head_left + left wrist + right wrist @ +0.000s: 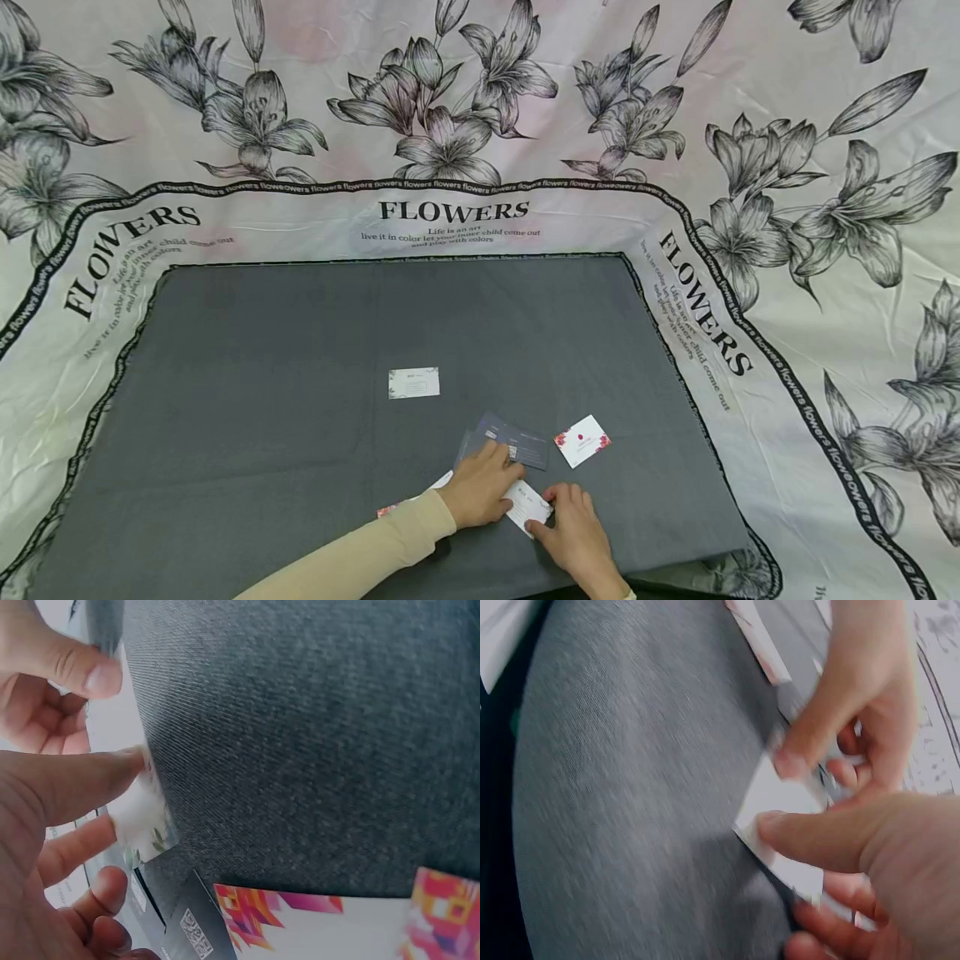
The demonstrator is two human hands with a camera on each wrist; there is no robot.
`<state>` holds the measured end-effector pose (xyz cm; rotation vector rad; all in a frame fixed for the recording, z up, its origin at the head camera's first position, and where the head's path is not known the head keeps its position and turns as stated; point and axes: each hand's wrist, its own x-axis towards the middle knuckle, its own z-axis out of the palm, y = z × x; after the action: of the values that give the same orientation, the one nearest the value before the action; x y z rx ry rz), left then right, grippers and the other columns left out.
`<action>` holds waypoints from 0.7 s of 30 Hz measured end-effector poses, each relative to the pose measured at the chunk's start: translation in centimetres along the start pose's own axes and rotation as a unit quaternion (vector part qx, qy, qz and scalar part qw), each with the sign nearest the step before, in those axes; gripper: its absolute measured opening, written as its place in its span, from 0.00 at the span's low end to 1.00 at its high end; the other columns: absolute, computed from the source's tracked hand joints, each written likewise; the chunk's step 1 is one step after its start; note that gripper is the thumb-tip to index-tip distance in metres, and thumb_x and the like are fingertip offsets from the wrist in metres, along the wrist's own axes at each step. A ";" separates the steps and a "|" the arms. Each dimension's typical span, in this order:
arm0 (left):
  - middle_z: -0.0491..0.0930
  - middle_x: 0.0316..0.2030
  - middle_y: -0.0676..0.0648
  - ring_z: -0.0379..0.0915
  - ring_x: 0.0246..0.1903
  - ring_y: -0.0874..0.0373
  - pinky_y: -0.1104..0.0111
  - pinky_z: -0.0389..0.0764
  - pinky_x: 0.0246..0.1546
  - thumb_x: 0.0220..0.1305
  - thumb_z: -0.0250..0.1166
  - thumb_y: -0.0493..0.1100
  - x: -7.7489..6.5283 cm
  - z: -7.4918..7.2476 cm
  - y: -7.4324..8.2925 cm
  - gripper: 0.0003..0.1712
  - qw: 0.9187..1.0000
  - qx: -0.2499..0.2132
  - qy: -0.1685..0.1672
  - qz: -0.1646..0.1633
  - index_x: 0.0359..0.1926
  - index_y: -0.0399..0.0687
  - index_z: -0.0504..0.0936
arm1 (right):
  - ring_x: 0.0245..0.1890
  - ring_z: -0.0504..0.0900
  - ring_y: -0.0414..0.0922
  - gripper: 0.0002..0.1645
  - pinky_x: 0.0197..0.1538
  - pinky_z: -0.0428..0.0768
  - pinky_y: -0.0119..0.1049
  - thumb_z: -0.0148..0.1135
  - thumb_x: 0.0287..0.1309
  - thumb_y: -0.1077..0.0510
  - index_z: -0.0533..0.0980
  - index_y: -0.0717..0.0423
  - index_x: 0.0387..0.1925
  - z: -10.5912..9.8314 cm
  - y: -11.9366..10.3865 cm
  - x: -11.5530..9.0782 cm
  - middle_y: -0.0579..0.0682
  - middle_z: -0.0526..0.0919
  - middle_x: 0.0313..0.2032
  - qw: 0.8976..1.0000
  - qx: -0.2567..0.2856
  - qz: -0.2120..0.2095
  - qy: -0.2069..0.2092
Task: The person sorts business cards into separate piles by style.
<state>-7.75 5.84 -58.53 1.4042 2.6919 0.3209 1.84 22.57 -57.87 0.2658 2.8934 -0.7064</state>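
A white card (527, 506) with small print and a green leaf corner is held between both hands. My left hand (483, 485) pinches its left end, thumb on top, as the left wrist view of the card (139, 814) shows. My right hand (577, 533) grips the opposite end, with the thumb (802, 834) across the face and fingers beneath. Just beyond the left hand lie dark blue-grey cards (528, 446), overlapping and partly covered by that hand. Beneath the left forearm, a white card with pink and orange pattern (315, 922) is mostly hidden in the head view.
Farther back on the grey cloth (262, 375) lies a white card (413, 388) with leaf corners. Another white card (581, 442) with red flowered corners sits right of the dark ones. A white border with flower prints (450, 221) surrounds the grey area.
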 end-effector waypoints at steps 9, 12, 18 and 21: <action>0.68 0.29 0.60 0.58 0.29 0.67 0.76 0.62 0.25 0.58 0.68 0.53 -0.6 -1.7 -0.6 0.07 0.980 -0.184 -0.063 -0.051 0.27 0.61 0.79 | 0.21 0.69 0.33 0.08 0.25 0.69 0.27 0.67 0.52 0.65 0.78 0.60 0.36 -2.3 1.8 1.2 0.49 0.77 0.26 0.961 0.269 0.018 -0.055; 0.73 0.26 0.62 0.63 0.24 0.69 0.75 0.66 0.23 0.60 0.66 0.50 -1.0 -2.6 -1.9 0.06 0.935 -0.334 -0.086 -0.087 0.27 0.60 0.81 | 0.24 0.72 0.35 0.10 0.29 0.72 0.27 0.68 0.52 0.64 0.79 0.63 0.37 -3.4 1.3 2.1 0.52 0.79 0.28 0.946 0.317 0.028 -0.059; 0.81 0.31 0.52 0.69 0.29 0.62 0.68 0.72 0.33 0.65 0.62 0.48 -2.5 -3.6 -5.2 0.11 0.820 -0.550 -0.059 -0.149 0.33 0.47 0.84 | 0.29 0.77 0.37 0.14 0.35 0.76 0.28 0.68 0.54 0.63 0.78 0.67 0.41 -4.5 -1.3 5.2 0.52 0.81 0.32 0.922 0.380 0.040 -0.057; 0.79 0.28 0.50 0.67 0.28 0.61 0.67 0.70 0.32 0.66 0.61 0.50 -3.1 -4.1 -6.7 0.15 0.802 -0.569 -0.036 -0.178 0.32 0.42 0.83 | 0.30 0.78 0.38 0.14 0.37 0.78 0.32 0.67 0.55 0.61 0.78 0.66 0.42 -4.2 -3.1 7.2 0.50 0.81 0.32 0.911 0.407 0.048 -0.047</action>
<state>-12.08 -1.01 -56.14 0.4938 1.8855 1.4536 -6.22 22.78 -54.14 0.4359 2.3059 -1.8081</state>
